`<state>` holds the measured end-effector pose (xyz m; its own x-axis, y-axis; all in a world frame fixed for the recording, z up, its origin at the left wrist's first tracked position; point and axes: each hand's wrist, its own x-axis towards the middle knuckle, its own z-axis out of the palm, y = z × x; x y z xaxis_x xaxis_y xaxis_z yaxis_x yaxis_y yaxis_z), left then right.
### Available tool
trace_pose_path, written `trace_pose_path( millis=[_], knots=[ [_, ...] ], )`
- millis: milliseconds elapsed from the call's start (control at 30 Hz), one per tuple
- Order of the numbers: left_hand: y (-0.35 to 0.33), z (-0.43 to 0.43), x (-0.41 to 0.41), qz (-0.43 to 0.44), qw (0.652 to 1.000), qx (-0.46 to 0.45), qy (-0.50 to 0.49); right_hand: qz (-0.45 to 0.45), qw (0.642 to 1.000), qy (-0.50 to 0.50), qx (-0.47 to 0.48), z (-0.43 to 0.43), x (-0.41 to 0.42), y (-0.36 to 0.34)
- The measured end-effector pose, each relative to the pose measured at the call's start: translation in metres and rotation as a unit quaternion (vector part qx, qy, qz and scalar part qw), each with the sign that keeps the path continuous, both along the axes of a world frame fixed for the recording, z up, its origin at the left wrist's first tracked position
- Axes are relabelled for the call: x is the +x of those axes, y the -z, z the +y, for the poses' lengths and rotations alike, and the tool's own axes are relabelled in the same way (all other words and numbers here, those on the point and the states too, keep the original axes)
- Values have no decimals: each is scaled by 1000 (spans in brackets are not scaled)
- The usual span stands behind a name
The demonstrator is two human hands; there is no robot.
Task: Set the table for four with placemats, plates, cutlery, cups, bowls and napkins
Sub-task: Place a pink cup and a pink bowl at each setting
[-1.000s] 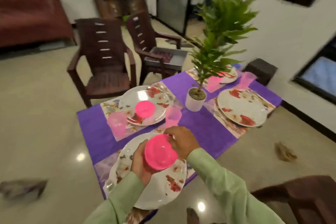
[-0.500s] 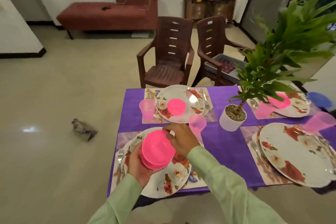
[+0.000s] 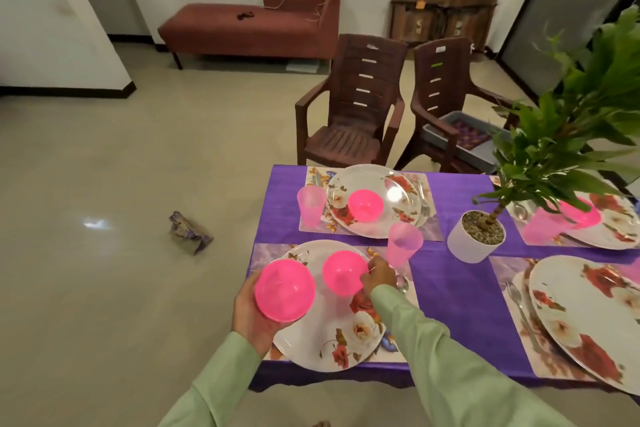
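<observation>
Purple cloth covers the tabletop (image 3: 446, 291), and two brown chairs (image 3: 349, 114) stand past its far edge. At the near left corner a floral plate (image 3: 332, 336) lies on a placemat (image 3: 258, 253). My left hand (image 3: 251, 321) cups one pink bowl (image 3: 285, 289) from beneath, fingers curled round its underside, over the plate's left rim. My right hand (image 3: 378, 276) pinches the rim of a second pink bowl (image 3: 344, 273) above the plate's far part; whether that bowl touches the plate I cannot tell. A pink cup (image 3: 403, 243) stands just beyond my right hand. Along the far edge, a far plate (image 3: 398, 215) carries a third bowl (image 3: 365, 205), with a second cup (image 3: 311, 204) at its left. A white plant pot (image 3: 476, 236) stands mid-tabletop.
</observation>
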<state>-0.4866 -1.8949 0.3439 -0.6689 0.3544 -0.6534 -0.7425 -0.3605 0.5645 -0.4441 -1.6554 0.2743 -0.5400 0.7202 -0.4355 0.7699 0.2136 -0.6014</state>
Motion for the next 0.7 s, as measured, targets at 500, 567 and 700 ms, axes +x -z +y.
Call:
trace_pose_path(
  millis=[500, 567, 700],
  knots=[
    [2, 43, 18, 18, 998, -4, 55, 102, 994, -31, -28, 25, 39, 2],
    [-4, 66, 25, 16, 997, -10, 74, 177, 983, -40, -34, 32, 57, -30],
    [-14, 123, 45, 16, 993, -12, 120, 216, 967, -128, -43, 61, 89, -79]
  ],
)
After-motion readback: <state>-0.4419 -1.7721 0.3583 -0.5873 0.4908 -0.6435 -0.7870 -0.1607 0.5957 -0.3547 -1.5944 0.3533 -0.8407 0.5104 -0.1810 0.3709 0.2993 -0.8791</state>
